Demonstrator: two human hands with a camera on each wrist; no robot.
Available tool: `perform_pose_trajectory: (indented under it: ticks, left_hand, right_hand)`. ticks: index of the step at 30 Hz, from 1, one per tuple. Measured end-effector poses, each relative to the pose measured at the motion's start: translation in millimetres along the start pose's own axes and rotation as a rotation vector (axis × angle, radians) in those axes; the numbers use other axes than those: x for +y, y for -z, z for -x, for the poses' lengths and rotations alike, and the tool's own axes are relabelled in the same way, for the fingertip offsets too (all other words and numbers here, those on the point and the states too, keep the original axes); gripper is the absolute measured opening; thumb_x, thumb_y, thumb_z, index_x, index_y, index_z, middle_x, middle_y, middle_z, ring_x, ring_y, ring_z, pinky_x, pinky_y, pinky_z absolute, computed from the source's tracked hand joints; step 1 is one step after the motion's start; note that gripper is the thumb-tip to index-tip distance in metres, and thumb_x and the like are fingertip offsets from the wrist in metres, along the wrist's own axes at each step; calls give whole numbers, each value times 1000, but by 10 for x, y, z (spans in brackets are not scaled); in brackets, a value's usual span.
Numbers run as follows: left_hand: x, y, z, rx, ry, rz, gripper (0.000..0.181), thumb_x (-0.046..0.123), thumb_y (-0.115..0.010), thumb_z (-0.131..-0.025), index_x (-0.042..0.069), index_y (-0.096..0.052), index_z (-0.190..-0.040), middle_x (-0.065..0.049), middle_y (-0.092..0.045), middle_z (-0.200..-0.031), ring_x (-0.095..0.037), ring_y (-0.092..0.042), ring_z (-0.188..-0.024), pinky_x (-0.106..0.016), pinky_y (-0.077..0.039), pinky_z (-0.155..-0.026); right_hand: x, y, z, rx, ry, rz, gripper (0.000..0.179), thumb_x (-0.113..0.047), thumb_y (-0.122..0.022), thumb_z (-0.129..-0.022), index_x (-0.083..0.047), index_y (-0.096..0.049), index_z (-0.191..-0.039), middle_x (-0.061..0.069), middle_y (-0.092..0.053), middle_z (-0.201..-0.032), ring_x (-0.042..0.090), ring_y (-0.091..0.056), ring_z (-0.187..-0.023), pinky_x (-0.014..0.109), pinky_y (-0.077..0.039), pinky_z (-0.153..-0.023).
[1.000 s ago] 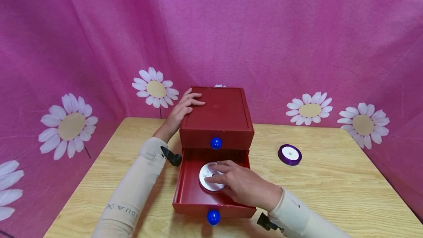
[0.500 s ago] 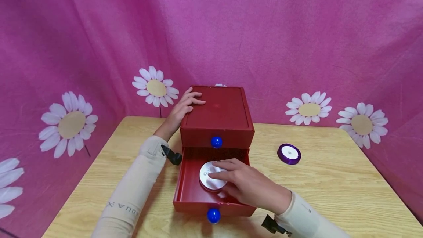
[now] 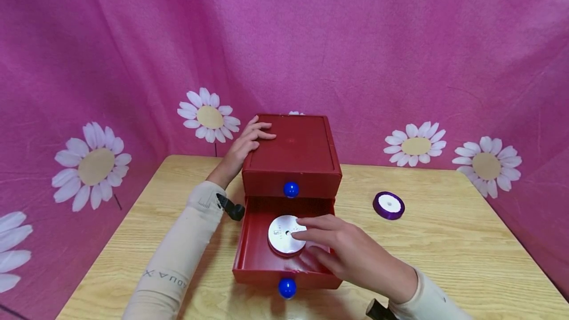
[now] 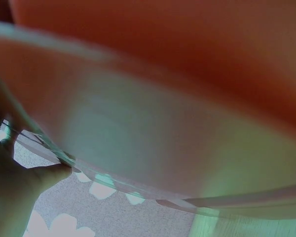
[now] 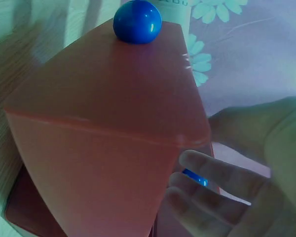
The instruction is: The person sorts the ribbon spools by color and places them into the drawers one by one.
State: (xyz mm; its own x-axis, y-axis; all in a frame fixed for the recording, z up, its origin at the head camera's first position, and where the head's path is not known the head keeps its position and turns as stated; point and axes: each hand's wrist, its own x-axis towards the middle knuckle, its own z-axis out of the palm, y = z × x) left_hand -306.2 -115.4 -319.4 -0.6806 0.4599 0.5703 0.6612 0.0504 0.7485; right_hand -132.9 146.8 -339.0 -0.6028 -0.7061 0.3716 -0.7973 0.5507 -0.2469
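Observation:
A small red drawer cabinet (image 3: 291,147) stands on the table, its lower drawer (image 3: 255,260) pulled out. Flat inside that drawer lies a ribbon spool (image 3: 279,243) with a silvery white face and a small centre hole; its ribbon edge looks dark red. My right hand (image 3: 355,253) is over the drawer's right side, fingers loosely extended, two fingertips over the spool's right edge. Whether they touch it I cannot tell. My left hand (image 3: 242,152) rests on the cabinet's left top edge, fingers spread on the top, and its thumb (image 4: 54,175) shows in the left wrist view.
To the right on the wooden table (image 3: 444,241) lies a purple ribbon spool (image 3: 388,205). Blue round knobs sit on the upper drawer (image 3: 291,190) and lower drawer front. A pink curtain (image 3: 355,63) with white flowers hangs behind the table.
My right hand has drawn back to the right and lifted slightly off the spool, uncovering more of its face. The spool stays in the drawer; my left hand has not moved.

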Motion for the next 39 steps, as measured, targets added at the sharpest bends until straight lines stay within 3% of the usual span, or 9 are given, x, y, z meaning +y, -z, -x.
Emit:
perform_pose_trajectory:
  ticks: [7, 17, 24, 29, 33, 39]
  left_hand:
    - [0, -6, -21, -1, -10, 2, 40, -4, -33, -88, -16, -57, -118, -30, -35, -144, -38, 0, -146, -50, 1, -116]
    - [-13, -9, -23, 0, -14, 3, 40, -4, -33, -89, -15, -58, -118, -30, -35, -144, -38, 0, -146, -50, 2, -116]
    - [-393, 35, -47, 25, -28, -20, 42, 7, -35, -90, -4, -63, -121, -16, -39, -147, -21, -3, -148, -45, 2, -116]
    - [-210, 9, -31, 17, -15, 0, 42, 1, -34, -89, -10, -60, -120, -23, -36, -146, -31, -1, -147, -48, 3, -116]
    - [-27, -8, -14, 4, 4, 7, 41, -2, -34, -89, -15, -57, -120, -30, -33, -145, -37, 1, -146, -51, 3, -115]
    - [5, -13, 2, 0, 16, 9, 40, -1, -34, -90, -14, -57, -121, -28, -34, -146, -35, 1, -146, -51, 2, -115]
  right_hand:
    - [12, 19, 112, 163, 31, -80, 34, -12, -74, -83, -17, -70, -116, -4, -64, -121, 13, -61, -109, 33, -53, -86]
    - [-126, 103, 227, 182, -25, -150, 39, -12, -75, -83, -24, -67, -119, -10, -64, -118, 8, -61, -107, 29, -53, -85]
    - [-214, 142, 292, 256, 35, -210, 38, -10, -74, -83, -22, -67, -118, -9, -67, -111, 5, -62, -97, 16, -50, -83]
    - [-256, 90, 355, 262, 62, -327, 38, -6, -74, -82, -17, -67, -118, -6, -68, -104, 4, -61, -85, 18, -53, -72]
    - [-321, 10, 417, 191, -29, -484, 33, -10, -71, -87, -15, -67, -119, -2, -70, -107, 5, -64, -86, 23, -56, -68]
    - [-372, -129, 467, 124, -75, -581, 31, -13, -67, -90, -15, -66, -121, -3, -70, -109, 4, -64, -85, 24, -56, -64]
